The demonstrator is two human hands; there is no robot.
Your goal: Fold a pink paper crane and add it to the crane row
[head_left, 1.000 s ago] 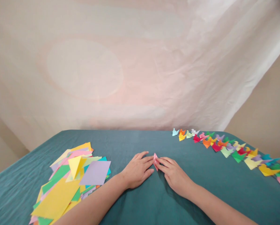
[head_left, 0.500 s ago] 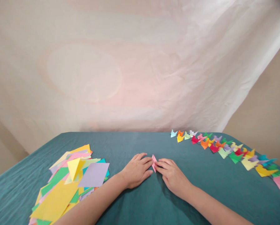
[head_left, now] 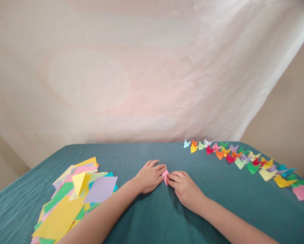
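Observation:
A small folded pink paper (head_left: 165,175) lies on the teal cloth-covered table (head_left: 146,220) between my two hands. My left hand (head_left: 149,176) rests palm down at its left, fingertips pressed together on the paper's left edge. My right hand (head_left: 184,189) lies at its right, fingertips pinching the paper's right side. Most of the paper is hidden under my fingers.
A loose pile of coloured paper squares (head_left: 73,196) lies at the near left, a lilac sheet (head_left: 101,189) on top. A row of several folded paper birds (head_left: 243,161) runs along the far right edge. A pale wrinkled sheet (head_left: 141,67) hangs behind the table.
The pink paper's upright tip has gone down flatter between my fingers. Both hands have closed in on it and shifted slightly away from me.

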